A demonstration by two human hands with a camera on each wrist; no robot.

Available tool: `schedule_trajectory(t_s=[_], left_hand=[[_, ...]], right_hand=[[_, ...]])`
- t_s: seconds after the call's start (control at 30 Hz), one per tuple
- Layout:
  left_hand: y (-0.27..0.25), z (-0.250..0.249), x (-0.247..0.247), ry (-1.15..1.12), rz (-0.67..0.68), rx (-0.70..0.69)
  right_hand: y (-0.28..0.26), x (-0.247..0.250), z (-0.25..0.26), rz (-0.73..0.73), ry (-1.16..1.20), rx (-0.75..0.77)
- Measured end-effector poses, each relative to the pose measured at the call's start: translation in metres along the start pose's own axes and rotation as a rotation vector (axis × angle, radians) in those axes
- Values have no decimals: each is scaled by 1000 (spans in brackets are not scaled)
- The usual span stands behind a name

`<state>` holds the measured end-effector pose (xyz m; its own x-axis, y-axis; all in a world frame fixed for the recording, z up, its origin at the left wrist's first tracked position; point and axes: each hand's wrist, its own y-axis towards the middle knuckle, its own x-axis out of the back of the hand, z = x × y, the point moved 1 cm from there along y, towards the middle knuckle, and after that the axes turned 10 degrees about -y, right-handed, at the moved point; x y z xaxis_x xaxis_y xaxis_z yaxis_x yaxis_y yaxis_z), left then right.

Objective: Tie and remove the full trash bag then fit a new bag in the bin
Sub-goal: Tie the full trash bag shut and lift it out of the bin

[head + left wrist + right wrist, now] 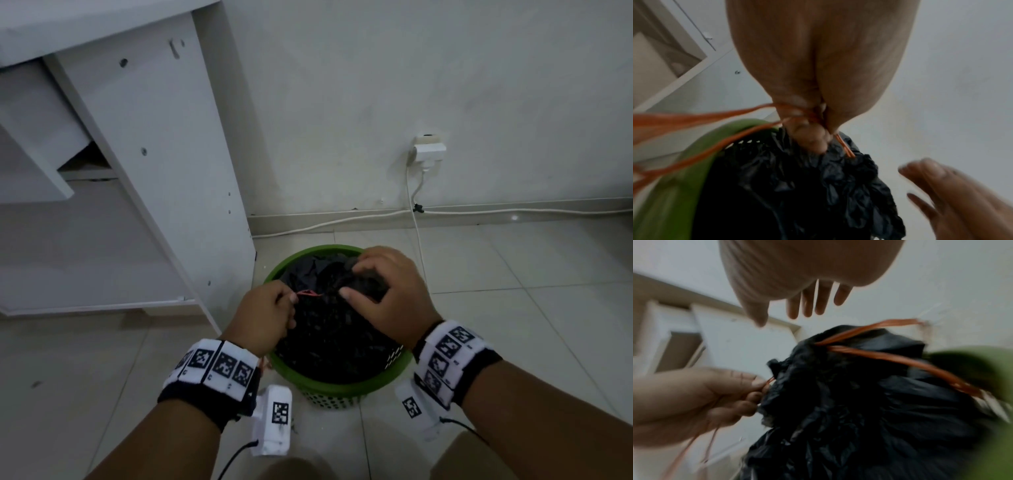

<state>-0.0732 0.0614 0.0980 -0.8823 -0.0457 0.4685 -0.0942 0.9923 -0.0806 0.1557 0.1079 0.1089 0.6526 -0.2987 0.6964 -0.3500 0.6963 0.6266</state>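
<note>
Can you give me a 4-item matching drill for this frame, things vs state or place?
Things:
1. left hand
2. right hand
3. black trash bag
4. white plug

States or places:
A. in the wall socket behind the bin
B. sits inside the green bin, mouth gathered
C. pinches the orange drawstring
D. fingers spread above the bag's gathered top

Pairs: 1-C, 2-D, 3-B, 4-A
</note>
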Motion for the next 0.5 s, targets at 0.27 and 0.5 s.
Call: schedule_trajectory(t_s=[0.27, 0.5], left_hand=[[3, -13, -15, 13, 15, -34], [2, -19, -20, -293, -113, 206]], right_hand=[[-35, -2, -29, 341, -198, -34], [-36, -16, -28, 372, -137, -387]])
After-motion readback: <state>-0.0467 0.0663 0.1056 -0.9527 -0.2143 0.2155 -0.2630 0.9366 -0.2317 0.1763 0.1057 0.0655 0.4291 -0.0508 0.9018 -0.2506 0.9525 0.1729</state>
